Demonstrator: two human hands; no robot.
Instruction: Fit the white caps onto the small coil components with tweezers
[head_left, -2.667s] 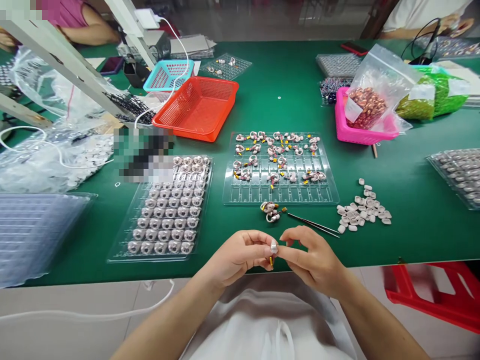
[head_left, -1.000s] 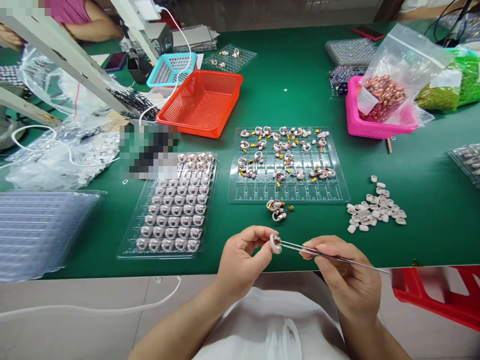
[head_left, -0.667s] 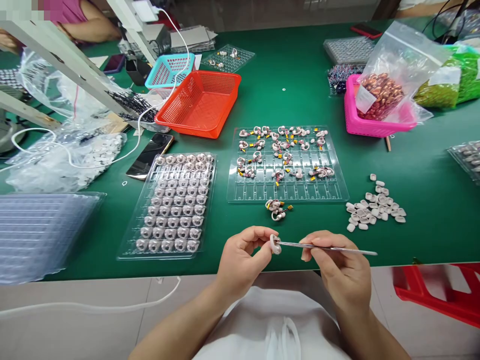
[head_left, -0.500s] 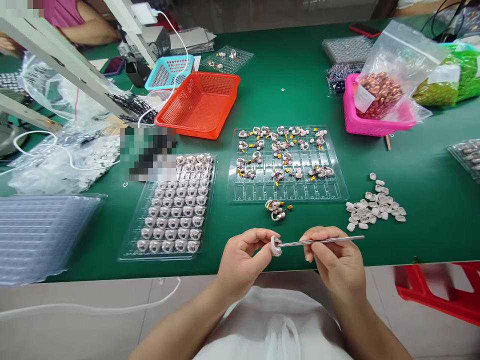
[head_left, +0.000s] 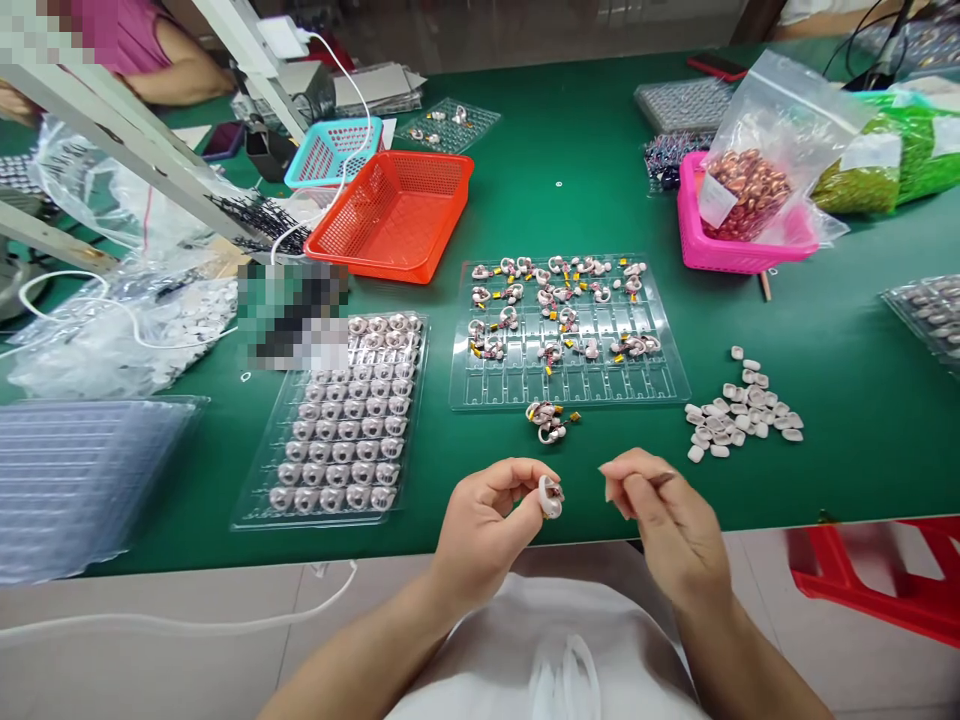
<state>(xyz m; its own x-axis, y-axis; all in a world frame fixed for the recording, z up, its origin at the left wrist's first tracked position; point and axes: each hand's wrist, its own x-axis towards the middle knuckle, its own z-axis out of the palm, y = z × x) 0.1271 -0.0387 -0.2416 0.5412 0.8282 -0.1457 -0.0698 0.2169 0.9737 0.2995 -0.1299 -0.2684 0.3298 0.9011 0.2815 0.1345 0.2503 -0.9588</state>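
Between thumb and fingertips, my left hand [head_left: 487, 520] pinches a small white curved earphone piece [head_left: 551, 497], its open side facing right and a brownish inner part showing. My right hand [head_left: 667, 520] is closed to the right of it, apart from the piece. Only a short bit of a slim metal tool [head_left: 661, 479] shows at its fingers; the rest is hidden. Just beyond my hands lies a small cluster of wired earphone pieces [head_left: 551, 422]. Behind that, a clear plastic tray [head_left: 510, 388] carries several similar pieces with yellow tabs.
To the left, a clear tray [head_left: 251, 512] holds rows of white shells, beside stacked clear trays [head_left: 82, 480]. Loose white caps [head_left: 742, 415] lie at right. Farther back stand a red basket [head_left: 390, 220] and a pink basket [head_left: 739, 258] with bagged copper-coloured parts. A co-worker's arm [head_left: 180, 70] shows back left.
The slim metal tool has come away from the earphone piece and turned within my right hand, so little of it shows. My left hand keeps its hold. The view has shifted slightly.
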